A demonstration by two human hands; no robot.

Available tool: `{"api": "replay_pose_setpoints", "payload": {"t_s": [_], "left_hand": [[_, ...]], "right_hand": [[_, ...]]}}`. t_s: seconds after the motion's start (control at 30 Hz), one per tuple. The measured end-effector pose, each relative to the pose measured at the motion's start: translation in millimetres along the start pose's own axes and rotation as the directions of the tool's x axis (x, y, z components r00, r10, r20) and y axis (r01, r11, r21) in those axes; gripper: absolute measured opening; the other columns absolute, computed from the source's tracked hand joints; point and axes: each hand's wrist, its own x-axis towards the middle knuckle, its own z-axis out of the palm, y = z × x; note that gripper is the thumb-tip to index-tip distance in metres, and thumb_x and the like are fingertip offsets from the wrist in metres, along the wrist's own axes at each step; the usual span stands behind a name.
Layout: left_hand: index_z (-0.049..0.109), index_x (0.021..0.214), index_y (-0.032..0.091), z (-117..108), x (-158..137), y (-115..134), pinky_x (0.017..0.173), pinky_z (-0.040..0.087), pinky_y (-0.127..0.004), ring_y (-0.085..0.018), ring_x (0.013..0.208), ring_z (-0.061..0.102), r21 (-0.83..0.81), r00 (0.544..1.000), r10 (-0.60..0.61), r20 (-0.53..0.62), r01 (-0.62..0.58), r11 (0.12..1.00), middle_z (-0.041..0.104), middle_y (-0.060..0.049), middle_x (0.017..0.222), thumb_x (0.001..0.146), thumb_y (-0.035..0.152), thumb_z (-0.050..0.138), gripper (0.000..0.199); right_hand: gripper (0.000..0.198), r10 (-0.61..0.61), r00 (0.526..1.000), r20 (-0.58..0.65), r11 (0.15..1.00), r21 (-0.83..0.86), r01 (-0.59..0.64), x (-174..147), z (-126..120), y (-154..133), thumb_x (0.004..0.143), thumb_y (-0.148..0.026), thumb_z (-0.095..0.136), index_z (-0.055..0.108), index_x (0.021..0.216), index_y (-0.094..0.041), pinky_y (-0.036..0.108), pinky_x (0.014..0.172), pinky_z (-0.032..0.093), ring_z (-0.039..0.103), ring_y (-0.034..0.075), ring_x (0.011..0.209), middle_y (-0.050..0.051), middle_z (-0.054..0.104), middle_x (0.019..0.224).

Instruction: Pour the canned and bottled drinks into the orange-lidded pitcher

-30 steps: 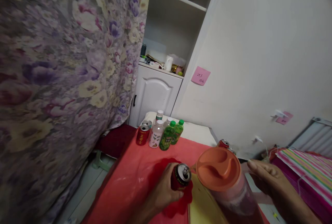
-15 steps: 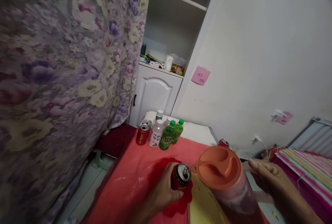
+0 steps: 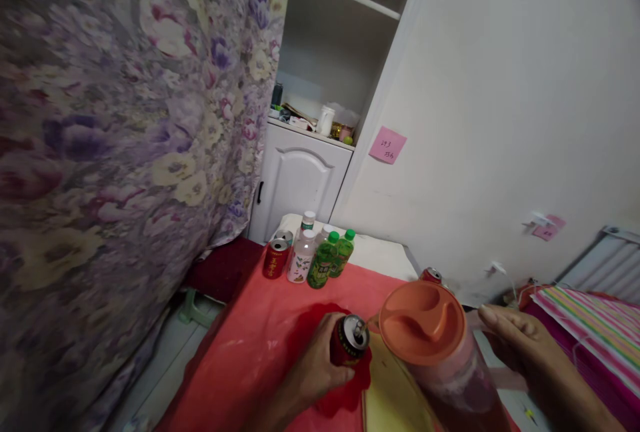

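My left hand [image 3: 323, 359] is wrapped around a dark red and black drink can [image 3: 350, 342] with its tab opened. The can is over a red scalloped mat or dish [image 3: 333, 405]. My right hand [image 3: 520, 345] grips the handle of a clear plastic pitcher [image 3: 450, 385] with an orange lid [image 3: 423, 322]. Tilted to the left, the pitcher has its spout at the rim of the can. What looks like a thin stream shows between spout and can opening. Reddish liquid with foam sits in the pitcher. A yellow board [image 3: 393, 392] lies beneath it.
Beyond my hands stand a red can [image 3: 276, 262], a white-capped bottle [image 3: 300, 260] and green bottles [image 3: 323, 262] on the red tablecloth [image 3: 240, 345]. Another red can [image 3: 431, 275] is behind the pitcher. A floral curtain [image 3: 125, 119] hangs at left, beside a white cabinet [image 3: 303, 175].
What looks like a thin stream now shows at the can's opening below the pitcher's spout. Both hands stay almost where they were.
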Motion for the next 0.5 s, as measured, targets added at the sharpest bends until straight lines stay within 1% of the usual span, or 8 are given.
{"api": "replay_pose_setpoints", "payload": {"t_s": [0.13, 0.23, 0.37, 0.5], "left_hand": [[0.058, 0.116, 0.026, -0.6, -0.6, -1.2, 0.102, 0.046, -0.039, -0.029, 0.115, 0.059, 0.001, 1.000, -0.005, 0.007, 0.005, 1.000, 0.065, -0.003, 0.118, 0.056, -0.001, 0.070, 0.068], [0.058, 0.116, 0.027, -1.1, -1.0, -0.8, 0.103, 0.045, -0.039, -0.029, 0.115, 0.059, 0.013, 1.000, 0.000, 0.008, 0.000, 1.000, 0.065, -0.002, 0.118, 0.055, -0.002, 0.070, 0.069], [0.058, 0.114, 0.027, -1.2, -1.3, 1.1, 0.102, 0.046, -0.039, -0.028, 0.114, 0.059, 0.020, 1.000, 0.007, 0.007, -0.007, 1.000, 0.065, -0.003, 0.117, 0.056, -0.001, 0.070, 0.066], [0.058, 0.117, 0.025, -0.8, -1.2, 3.5, 0.103, 0.045, -0.040, -0.029, 0.116, 0.058, 0.022, 1.000, -0.006, 0.005, 0.006, 1.000, 0.065, -0.004, 0.118, 0.054, -0.003, 0.069, 0.069]], "right_hand": [[0.051, 0.003, 1.000, -0.010, 1.000, -0.002, -0.003, -0.2, -1.1, 2.3, 0.074, -0.068, 0.069, 0.058, 0.054, -0.022, 0.029, 0.046, 0.035, 0.040, 0.014, 0.045, -0.002, 0.046, 0.048], [0.051, 0.004, 1.000, -0.010, 1.000, -0.016, -0.004, -0.5, -1.6, 4.0, 0.076, -0.068, 0.068, 0.061, 0.057, -0.021, 0.027, 0.046, 0.033, 0.040, 0.013, 0.046, -0.002, 0.049, 0.050], [0.050, -0.005, 1.000, 0.002, 1.000, -0.014, 0.005, -0.4, -0.1, 3.5, 0.076, -0.069, 0.067, 0.064, 0.058, -0.021, 0.029, 0.047, 0.038, 0.046, 0.016, 0.047, -0.001, 0.051, 0.050], [0.050, -0.018, 1.000, 0.000, 1.000, 0.009, 0.018, 0.3, 1.5, 2.9, 0.074, -0.069, 0.069, 0.066, 0.060, -0.021, 0.030, 0.051, 0.044, 0.052, 0.019, 0.051, 0.001, 0.057, 0.053]]}}
